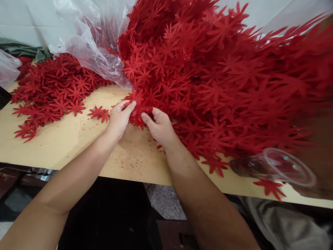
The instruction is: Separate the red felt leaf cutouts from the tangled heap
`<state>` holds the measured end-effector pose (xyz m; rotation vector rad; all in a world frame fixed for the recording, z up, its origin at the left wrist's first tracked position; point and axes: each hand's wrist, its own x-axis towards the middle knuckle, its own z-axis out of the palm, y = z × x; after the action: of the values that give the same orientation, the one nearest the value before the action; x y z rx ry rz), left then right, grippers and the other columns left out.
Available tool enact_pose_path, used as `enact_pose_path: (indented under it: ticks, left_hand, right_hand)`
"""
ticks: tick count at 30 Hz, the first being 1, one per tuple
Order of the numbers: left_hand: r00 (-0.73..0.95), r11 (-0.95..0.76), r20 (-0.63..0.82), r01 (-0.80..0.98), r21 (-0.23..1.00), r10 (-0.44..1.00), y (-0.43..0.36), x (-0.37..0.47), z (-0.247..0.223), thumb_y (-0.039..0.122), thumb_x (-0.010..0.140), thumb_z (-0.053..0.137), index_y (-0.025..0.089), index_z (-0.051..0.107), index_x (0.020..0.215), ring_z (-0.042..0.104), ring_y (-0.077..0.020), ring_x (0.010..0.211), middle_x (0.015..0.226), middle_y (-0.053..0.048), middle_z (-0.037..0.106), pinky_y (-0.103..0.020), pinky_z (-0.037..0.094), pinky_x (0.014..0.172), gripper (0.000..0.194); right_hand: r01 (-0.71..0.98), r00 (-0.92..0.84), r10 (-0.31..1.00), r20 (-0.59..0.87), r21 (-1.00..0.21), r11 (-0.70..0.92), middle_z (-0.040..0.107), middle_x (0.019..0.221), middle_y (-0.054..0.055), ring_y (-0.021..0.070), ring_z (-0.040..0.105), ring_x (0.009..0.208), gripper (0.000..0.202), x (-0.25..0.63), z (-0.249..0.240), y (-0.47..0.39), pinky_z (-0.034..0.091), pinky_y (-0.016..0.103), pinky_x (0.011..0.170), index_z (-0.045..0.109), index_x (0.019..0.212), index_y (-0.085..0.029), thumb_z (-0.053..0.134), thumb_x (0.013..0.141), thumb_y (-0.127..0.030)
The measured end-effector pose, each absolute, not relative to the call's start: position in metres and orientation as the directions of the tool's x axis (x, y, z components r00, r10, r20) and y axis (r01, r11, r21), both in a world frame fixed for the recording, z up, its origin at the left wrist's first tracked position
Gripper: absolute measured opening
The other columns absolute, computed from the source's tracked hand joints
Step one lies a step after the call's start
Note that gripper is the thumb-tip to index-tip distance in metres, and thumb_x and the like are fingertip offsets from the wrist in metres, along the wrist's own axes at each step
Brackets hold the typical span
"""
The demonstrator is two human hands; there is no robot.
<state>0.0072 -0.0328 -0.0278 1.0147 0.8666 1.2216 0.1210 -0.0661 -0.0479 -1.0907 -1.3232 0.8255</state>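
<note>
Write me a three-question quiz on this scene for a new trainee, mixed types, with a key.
1. Short answer: what do the left hand and right hand hold between thumb and fingers?

2. True or false: the crinkled clear plastic lies on the near side of the hands, between them and the person.

3. Multiple choice: where is the larger red pile?
A) On the person's left
B) On the person's right
C) Under the table

Key:
1. Red flower-shaped pieces.
2. False; it lies beyond the hands.
3. B.
</note>
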Motion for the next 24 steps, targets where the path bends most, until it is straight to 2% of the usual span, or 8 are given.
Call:
enact_pose_path:
  ticks: [6, 11, 15, 19, 24]
  left_hand:
    - [0.064, 0.128, -0.113, -0.354, 0.926, 0.992, -0.023, 0.0, -0.025, 0.016, 0.082, 0.051, 0.018, 0.051, 0.078, 0.055, -0.006, 0.058, 0.069, 0.003, 0.061, -0.022, 0.047, 0.064, 0.004]
    - [0.114, 0.08, -0.05, -0.279, 0.957, 0.992, -0.024, 0.001, -0.028, 0.002, 0.072, 0.054, 0.017, 0.054, 0.078, 0.052, -0.0039, 0.058, 0.07, 0.005, 0.061, -0.02, 0.046, 0.067, 0.016]
    - [0.21, 0.019, 0.029, -0.221, 0.975, 0.977, -0.026, 0.004, -0.032, 0.005, 0.071, 0.056, 0.015, 0.057, 0.076, 0.052, -0.005, 0.063, 0.07, 0.003, 0.061, -0.022, 0.045, 0.072, 0.012]
    - [0.262, -0.095, 0.102, -0.041, 0.995, 0.96, -0.028, 0.005, -0.036, 0.015, 0.074, 0.058, 0.016, 0.055, 0.069, 0.044, -0.0063, 0.055, 0.061, 0.004, 0.054, -0.023, 0.04, 0.062, 0.005]
    - [0.314, -0.344, 0.251, 0.288, 0.894, 0.916, -0.035, 0.005, -0.039, 0.022, 0.078, 0.054, 0.019, 0.052, 0.071, 0.047, -0.0116, 0.064, 0.067, 0.001, 0.056, -0.028, 0.04, 0.067, 0.008]
  right_hand:
    - [0.085, 0.193, 0.94, 0.281, -0.959, 0.27, 0.057, 0.066, -0.002, 0.0094, 0.05, 0.061, 0.026, 0.123, -0.048, -0.067, 0.044, 0.027, 0.065, 0.059, 0.069, -0.019, 0.065, 0.069, -0.045]
    - [0.12, 0.295, 0.901, 0.319, -0.947, 0.297, 0.058, 0.07, -0.002, 0.0103, 0.052, 0.066, 0.026, 0.126, -0.053, -0.063, 0.045, 0.028, 0.071, 0.057, 0.072, -0.02, 0.063, 0.071, -0.046]
    - [0.045, 0.297, 0.903, 0.31, -0.949, 0.311, 0.061, 0.077, -0.002, 0.0105, 0.056, 0.072, 0.033, 0.123, -0.051, -0.064, 0.047, 0.029, 0.078, 0.058, 0.077, -0.022, 0.064, 0.067, -0.053]
    - [-0.001, 0.276, 0.915, 0.295, -0.952, 0.307, 0.063, 0.08, -0.002, 0.0102, 0.058, 0.074, 0.039, 0.121, -0.046, -0.066, 0.049, 0.029, 0.079, 0.058, 0.077, -0.022, 0.067, 0.061, -0.056]
    - [0.014, 0.243, 0.94, 0.24, -0.97, 0.244, 0.062, 0.074, -0.002, 0.0092, 0.055, 0.066, 0.034, 0.123, -0.047, -0.067, 0.05, 0.027, 0.068, 0.057, 0.073, -0.021, 0.071, 0.06, -0.049]
